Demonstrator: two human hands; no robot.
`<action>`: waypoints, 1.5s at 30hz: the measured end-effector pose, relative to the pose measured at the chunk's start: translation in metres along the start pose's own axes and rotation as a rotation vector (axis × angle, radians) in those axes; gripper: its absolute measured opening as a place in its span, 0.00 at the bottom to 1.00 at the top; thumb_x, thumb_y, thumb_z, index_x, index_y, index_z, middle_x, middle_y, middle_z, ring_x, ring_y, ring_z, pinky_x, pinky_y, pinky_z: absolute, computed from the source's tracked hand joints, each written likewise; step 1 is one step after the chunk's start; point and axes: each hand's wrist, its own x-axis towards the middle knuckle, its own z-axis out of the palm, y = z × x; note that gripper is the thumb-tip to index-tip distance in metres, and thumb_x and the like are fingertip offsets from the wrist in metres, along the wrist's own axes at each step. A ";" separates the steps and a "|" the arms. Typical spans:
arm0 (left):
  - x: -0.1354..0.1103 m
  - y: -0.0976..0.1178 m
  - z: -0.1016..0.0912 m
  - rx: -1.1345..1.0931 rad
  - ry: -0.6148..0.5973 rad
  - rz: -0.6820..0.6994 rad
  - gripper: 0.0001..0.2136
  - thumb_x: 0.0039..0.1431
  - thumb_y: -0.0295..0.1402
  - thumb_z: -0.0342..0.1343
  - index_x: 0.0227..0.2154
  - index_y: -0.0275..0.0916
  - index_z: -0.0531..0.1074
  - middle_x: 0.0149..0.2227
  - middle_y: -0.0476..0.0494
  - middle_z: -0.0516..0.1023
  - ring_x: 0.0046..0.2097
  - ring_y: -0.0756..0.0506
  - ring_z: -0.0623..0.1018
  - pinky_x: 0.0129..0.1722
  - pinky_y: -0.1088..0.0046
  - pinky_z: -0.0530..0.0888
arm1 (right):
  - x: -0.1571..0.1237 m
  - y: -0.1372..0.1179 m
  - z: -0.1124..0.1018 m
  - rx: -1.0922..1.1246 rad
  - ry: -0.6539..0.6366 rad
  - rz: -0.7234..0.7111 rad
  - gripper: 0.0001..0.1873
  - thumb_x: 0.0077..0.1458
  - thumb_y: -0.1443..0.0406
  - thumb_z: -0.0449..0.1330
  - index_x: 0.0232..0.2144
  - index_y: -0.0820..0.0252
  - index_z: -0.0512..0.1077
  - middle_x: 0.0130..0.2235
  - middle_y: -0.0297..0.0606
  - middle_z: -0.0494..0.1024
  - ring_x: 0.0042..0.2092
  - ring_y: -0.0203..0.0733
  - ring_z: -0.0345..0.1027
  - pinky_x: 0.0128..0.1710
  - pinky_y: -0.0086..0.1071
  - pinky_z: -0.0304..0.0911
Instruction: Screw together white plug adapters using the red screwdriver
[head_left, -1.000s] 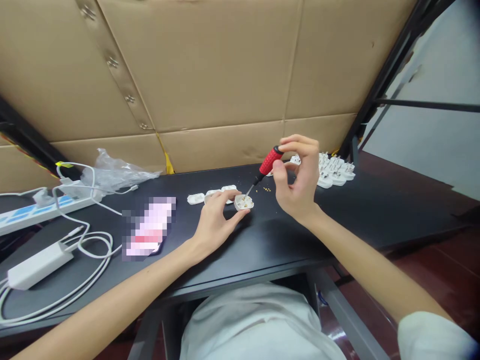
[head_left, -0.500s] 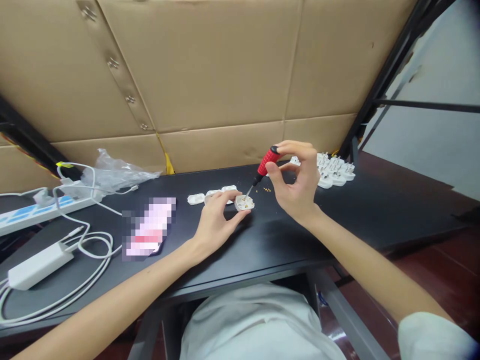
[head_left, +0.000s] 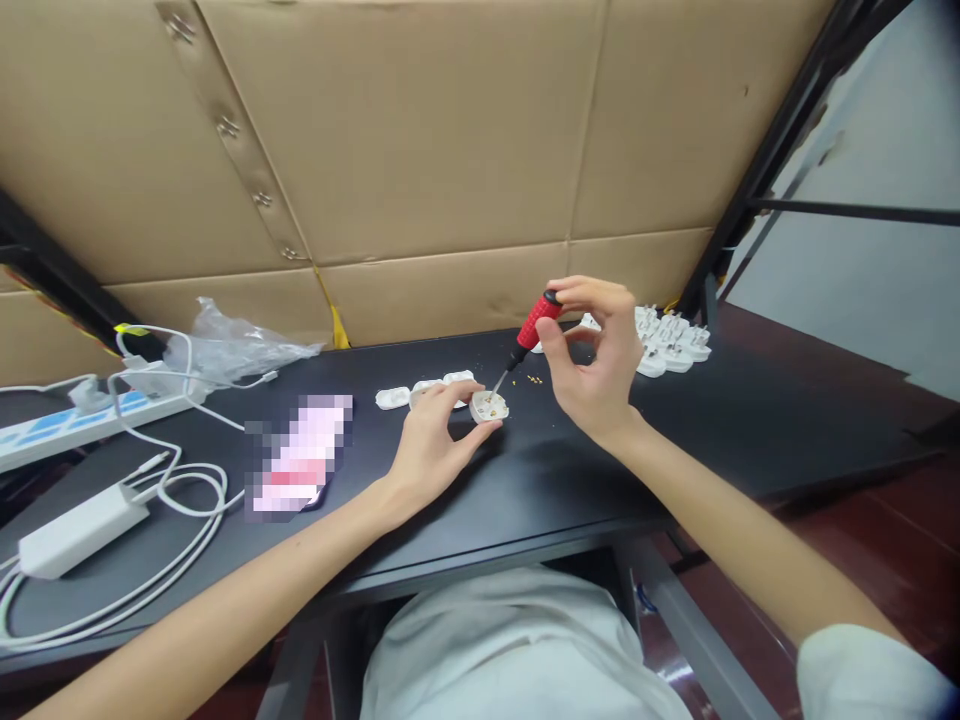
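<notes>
My left hand [head_left: 435,430] grips a small white plug housing [head_left: 490,411] between thumb and fingers on the black table. Small brass-coloured parts show inside the housing. A screwdriver [head_left: 535,324] with a red and black handle is pinched in my right hand [head_left: 596,365], tilted, its tip down in the housing. Whether the tip sits on a screw is too small to tell. White covers [head_left: 392,399] lie in a row behind my left hand, partly hidden by it. Several tiny brass screws [head_left: 534,380] are scattered just right of the housing.
Many white plugs with metal pins [head_left: 670,340] stand grouped behind my right hand. On the left are a blurred-out phone [head_left: 304,455], a white power adapter [head_left: 82,530] with coiled cable, a power strip [head_left: 97,420] and a clear plastic bag [head_left: 232,345]. A padded tan panel [head_left: 450,150] rises behind the table.
Almost nothing differs. My right hand and the screwdriver handle have shifted very slightly; the housing stays in my left hand.
</notes>
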 end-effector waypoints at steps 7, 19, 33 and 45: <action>0.000 0.000 0.000 -0.006 -0.004 -0.016 0.15 0.66 0.39 0.72 0.52 0.45 0.80 0.49 0.44 0.88 0.50 0.38 0.85 0.56 0.56 0.79 | -0.001 0.001 -0.005 -0.038 -0.040 -0.008 0.14 0.78 0.64 0.52 0.57 0.49 0.75 0.54 0.42 0.77 0.43 0.40 0.78 0.33 0.32 0.79; 0.000 0.002 -0.001 0.004 0.001 0.001 0.15 0.66 0.38 0.72 0.52 0.45 0.80 0.49 0.44 0.88 0.49 0.39 0.85 0.56 0.57 0.79 | 0.000 -0.003 -0.003 -0.080 -0.026 0.005 0.12 0.78 0.60 0.55 0.57 0.48 0.75 0.60 0.45 0.81 0.59 0.51 0.80 0.32 0.35 0.83; 0.002 0.007 -0.003 -0.003 -0.004 0.030 0.08 0.68 0.38 0.71 0.46 0.46 0.80 0.46 0.47 0.88 0.49 0.39 0.85 0.56 0.58 0.78 | -0.001 0.001 0.000 -0.037 0.020 0.016 0.09 0.72 0.57 0.64 0.52 0.47 0.73 0.50 0.40 0.75 0.40 0.40 0.77 0.27 0.31 0.75; 0.001 0.009 -0.003 -0.011 0.001 0.017 0.08 0.68 0.39 0.71 0.46 0.47 0.82 0.46 0.47 0.89 0.49 0.39 0.85 0.56 0.57 0.79 | -0.002 0.001 -0.004 -0.027 -0.012 0.035 0.15 0.75 0.63 0.57 0.58 0.45 0.76 0.54 0.41 0.72 0.45 0.43 0.76 0.33 0.34 0.80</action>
